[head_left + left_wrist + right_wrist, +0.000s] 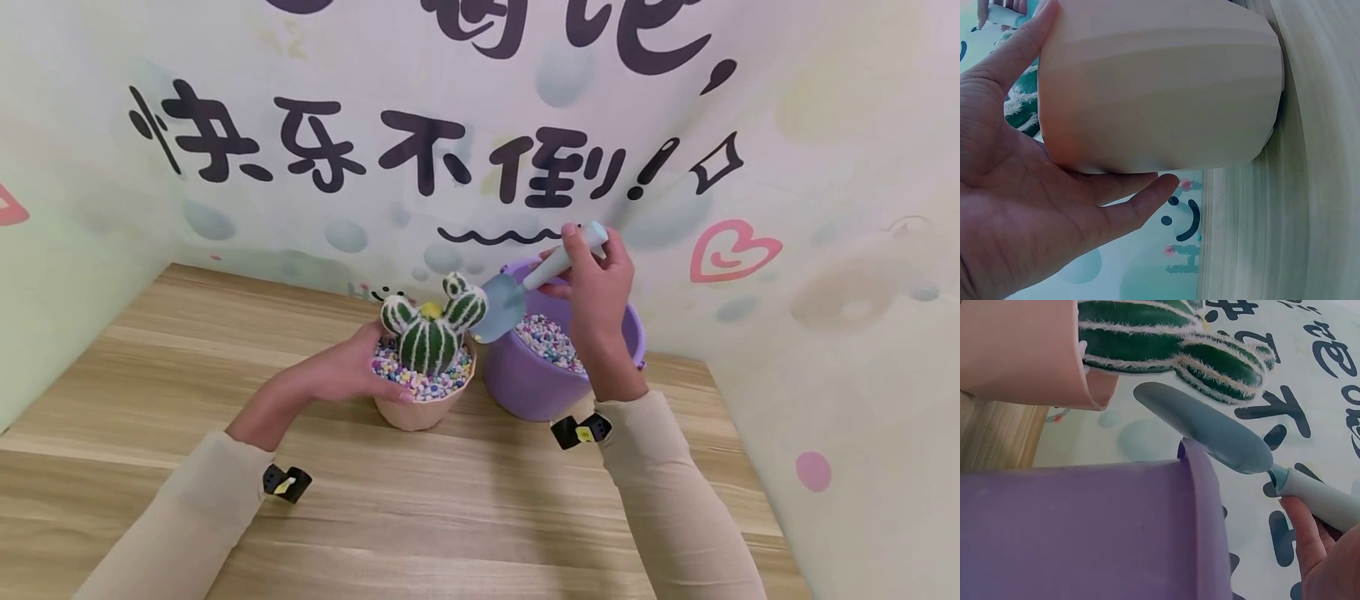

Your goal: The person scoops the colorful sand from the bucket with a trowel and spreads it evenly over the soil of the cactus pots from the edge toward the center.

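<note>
The right hand's (602, 300) fingers are curled round the handle of the scoop (501, 310), its blade slanting toward the pot (420, 412); the left hand (348, 364) grips that pot, which is on the table (337, 517) beside the bucket (525, 379). I note pebbles (429, 386) round the cactus (426, 346) close to the rim, so filling appears largely done; more remain in the bucket, and whether topping-up is left I cannot tell.

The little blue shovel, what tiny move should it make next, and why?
Probably swing the blue shovel back over the purple bucket. Its blade looks bare in the head view, with its tip beside the rim of the cactus pot, and plenty of colorful pebbles lie in the bucket to scoop.
</note>
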`<state>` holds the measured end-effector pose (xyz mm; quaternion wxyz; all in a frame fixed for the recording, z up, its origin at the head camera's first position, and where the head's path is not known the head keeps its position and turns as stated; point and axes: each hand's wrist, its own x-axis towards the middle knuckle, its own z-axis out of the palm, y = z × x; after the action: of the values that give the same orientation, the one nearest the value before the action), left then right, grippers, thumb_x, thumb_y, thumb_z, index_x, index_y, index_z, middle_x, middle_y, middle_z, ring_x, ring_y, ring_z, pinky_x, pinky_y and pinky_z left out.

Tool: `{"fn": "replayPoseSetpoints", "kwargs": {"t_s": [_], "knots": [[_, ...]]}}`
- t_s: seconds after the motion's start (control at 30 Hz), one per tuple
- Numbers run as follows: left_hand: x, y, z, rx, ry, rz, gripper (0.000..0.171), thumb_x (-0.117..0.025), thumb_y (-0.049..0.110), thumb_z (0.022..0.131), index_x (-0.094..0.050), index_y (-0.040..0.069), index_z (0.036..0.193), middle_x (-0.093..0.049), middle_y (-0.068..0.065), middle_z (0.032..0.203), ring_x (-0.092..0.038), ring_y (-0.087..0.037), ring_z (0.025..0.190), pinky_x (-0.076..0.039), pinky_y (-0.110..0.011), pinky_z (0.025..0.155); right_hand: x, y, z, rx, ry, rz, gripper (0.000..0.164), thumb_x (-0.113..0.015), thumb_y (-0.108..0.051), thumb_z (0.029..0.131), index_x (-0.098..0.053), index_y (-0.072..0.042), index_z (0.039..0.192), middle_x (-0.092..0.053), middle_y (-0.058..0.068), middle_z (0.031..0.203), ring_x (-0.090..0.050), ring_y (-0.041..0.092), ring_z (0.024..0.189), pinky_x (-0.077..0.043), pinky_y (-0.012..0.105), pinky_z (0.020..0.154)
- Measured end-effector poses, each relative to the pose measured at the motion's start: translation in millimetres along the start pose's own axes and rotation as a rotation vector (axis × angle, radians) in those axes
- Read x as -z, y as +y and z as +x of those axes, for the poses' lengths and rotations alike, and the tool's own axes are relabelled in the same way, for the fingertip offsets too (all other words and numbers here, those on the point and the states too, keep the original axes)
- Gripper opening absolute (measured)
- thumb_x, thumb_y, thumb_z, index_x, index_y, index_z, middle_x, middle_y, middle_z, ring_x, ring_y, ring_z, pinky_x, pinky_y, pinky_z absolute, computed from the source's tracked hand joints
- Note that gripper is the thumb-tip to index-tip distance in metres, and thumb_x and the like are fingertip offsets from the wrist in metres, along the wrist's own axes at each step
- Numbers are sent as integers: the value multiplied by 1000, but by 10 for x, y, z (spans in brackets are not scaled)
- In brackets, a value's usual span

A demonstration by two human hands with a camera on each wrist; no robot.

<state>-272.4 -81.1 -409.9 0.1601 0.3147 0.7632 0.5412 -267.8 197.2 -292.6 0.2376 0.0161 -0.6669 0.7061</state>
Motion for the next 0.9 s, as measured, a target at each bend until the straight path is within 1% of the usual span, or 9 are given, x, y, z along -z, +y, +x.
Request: {"fn": "replayPoseSetpoints", "kwargs": {"t_s": [0.13,0.27,0.4,0.6,0.67,0.77,0.9], "knots": [[8,-9,-10,11,2,17,96,-85,16,73,-25,1,146,-41,-20,143,-42,-36,131,-31,-52,112,-34,2,-14,18,-42,6,28,-71,-31,89,-60,-9,101,-70,14,83,-72,27,71,-59,37,59],[12,-13,-12,4,0,20,97,-85,17,73,-24,1,147,-39,-20,144,-40,-36,133,-30,-53,113,-58,2,-22,29,-73,8,26,-70,-30,90,-60,-8,99,-70,14,82,-72,26,68,-59,37,58],[8,-11,-11,3,-1,10,98,-86,17,72,-24,3,147,-41,-19,143,-42,-36,131,-31,-52,112,-56,5,-16,30,-70,13,25,-70,-30,90,-60,-9,99,-70,14,81,-72,27,68,-59,37,57],[-10,-25,-25,34,19,13,103,-86,18,72,-21,4,149,-39,-20,144,-42,-36,131,-32,-52,112,-21,8,8,33,-55,5,28,-71,-32,90,-59,-8,99,-70,15,82,-71,31,71,-59,39,58],[-19,-24,-35,33,30,20,103,-87,18,71,-21,4,149,-40,-20,144,-43,-37,131,-33,-51,111,-13,10,15,33,-45,4,29,-70,-33,90,-59,-8,100,-70,15,82,-71,33,71,-59,40,59],[-42,-1,-55,28,63,42,101,-87,17,70,-25,4,148,-44,-19,142,-46,-35,128,-36,-50,110,4,12,33,26,-24,6,29,-70,-33,90,-60,-8,101,-70,14,82,-71,35,74,-59,40,58],[-100,39,-90,16,122,117,95,-87,16,70,-30,3,146,-47,-18,137,-48,-33,126,-38,-49,108,47,17,77,14,4,24,30,-70,-33,90,-60,-8,99,-70,15,83,-71,35,74,-59,41,58]]}}
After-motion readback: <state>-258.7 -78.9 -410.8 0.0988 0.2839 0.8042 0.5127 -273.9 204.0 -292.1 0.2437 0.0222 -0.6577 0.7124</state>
